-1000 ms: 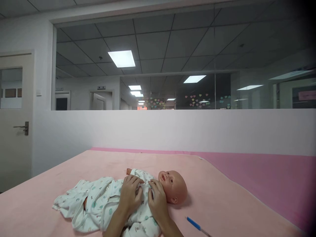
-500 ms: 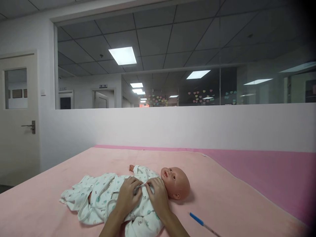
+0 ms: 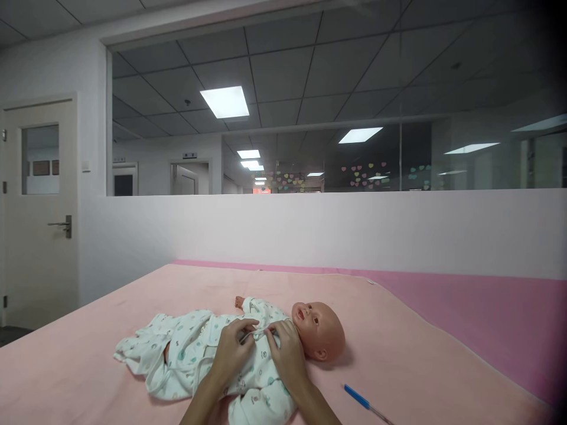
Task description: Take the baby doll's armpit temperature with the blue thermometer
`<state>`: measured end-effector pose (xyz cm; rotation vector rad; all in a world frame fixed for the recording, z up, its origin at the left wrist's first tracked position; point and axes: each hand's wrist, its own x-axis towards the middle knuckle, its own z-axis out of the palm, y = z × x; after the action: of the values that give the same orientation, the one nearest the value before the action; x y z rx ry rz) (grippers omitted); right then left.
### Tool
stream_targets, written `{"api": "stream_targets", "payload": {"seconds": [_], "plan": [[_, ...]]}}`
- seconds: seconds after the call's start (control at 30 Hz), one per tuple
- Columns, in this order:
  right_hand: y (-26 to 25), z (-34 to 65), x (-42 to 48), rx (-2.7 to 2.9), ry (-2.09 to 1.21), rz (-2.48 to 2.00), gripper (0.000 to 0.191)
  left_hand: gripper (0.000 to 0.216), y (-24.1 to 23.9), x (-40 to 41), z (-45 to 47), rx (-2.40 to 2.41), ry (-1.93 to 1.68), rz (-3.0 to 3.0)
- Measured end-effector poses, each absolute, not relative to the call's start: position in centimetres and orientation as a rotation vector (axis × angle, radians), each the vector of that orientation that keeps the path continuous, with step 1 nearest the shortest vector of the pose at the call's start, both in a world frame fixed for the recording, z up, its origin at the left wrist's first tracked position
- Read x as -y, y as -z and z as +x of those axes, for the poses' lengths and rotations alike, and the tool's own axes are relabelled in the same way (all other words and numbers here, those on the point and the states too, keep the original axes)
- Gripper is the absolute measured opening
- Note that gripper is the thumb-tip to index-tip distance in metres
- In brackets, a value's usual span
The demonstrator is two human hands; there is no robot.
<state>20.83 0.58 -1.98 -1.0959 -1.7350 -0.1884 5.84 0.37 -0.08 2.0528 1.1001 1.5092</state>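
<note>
Since both our hands are parked on the chest of the baby doll [image 3: 321, 333], that's pretty much where it's all at: our left hand [image 3: 231, 354] and right hand [image 3: 289, 353] meet almost fingertip to fingertip over the white printed romper [image 3: 186, 354] it's wearing. Each grip is narrow, thumb and fingers pinched onto a small fold of the romper's front, with a short bit of cloth pulled between the two pinches. The doll lies on its back, face up, head just right of the right grip and touching that hand's edge, while the romper's loose leg end trails off well to the left of the left grip. One tiny doll hand pokes out of a sleeve just beyond the grips. A blue pen [image 3: 357, 396] lies right of the right grip and nearer to us, apart from the doll. Everything rests on a pink blanket [image 3: 398, 348] spread over the bench [image 3: 487, 307]. A white partition [image 3: 310, 230] stands well beyond the grips, and a door [image 3: 39, 212] sits far off to their left.
</note>
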Motion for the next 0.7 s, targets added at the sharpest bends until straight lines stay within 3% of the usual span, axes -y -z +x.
{"api": "stream_targets", "payload": {"seconds": [0.23,0.47,0.7], "plan": [[2.1,20.7,-0.7,1.728,0.275,-1.111,0.013,0.018,-0.1,-0.8,5.6,-1.094,-1.434,2.001],[2.0,20.8,-0.6,1.714,0.295,-1.109,0.013,0.017,-1.1,0.4,5.5,-1.292,-1.315,2.333],[2.0,20.8,-0.6,1.718,0.346,-1.09,0.013,0.032,-1.2,-0.2,1.6,-1.18,-1.107,2.19]]}}
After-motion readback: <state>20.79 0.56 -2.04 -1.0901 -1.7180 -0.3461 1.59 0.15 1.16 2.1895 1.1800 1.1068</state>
